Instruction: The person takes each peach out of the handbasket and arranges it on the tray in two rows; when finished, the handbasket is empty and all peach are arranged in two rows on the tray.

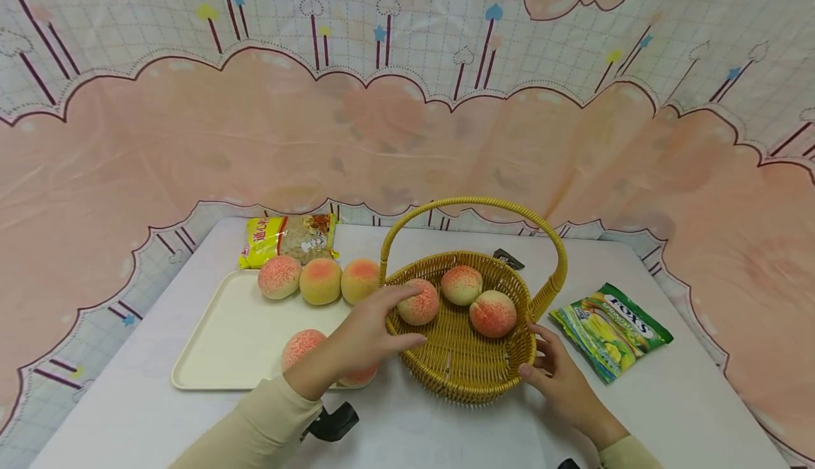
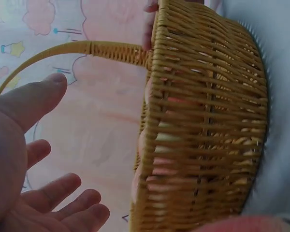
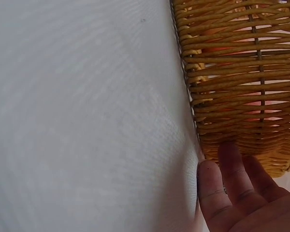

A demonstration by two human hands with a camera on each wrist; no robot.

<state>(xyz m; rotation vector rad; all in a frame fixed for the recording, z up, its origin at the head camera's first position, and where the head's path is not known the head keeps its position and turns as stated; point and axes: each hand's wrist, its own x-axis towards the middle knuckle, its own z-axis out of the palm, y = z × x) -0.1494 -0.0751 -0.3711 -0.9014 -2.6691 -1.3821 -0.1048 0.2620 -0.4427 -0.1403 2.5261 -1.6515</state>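
Note:
A yellow-brown wicker basket [image 1: 467,363] with a tall arched handle holds three peaches, among them a left peach [image 1: 420,305], a back peach [image 1: 461,285] and a right peach [image 1: 493,313]. My left hand [image 1: 369,331] hovers at its left rim, fingers spread and holding nothing; its fingertips overlap the left peach in the head view. Against the basket's outer right side rests my right hand [image 1: 563,377], with extended fingers [image 3: 236,171] touching the wicker low down in the right wrist view. Its thumb lies at the rim in the head view.
To the left is a cream tray [image 1: 223,345] with a row of three peaches at its back and two more peaches, one a front peach [image 1: 302,345], partly behind my left forearm. A yellow food bag [image 1: 289,239] lies behind it. A green Fox's candy bag [image 1: 613,331] lies right of the basket.

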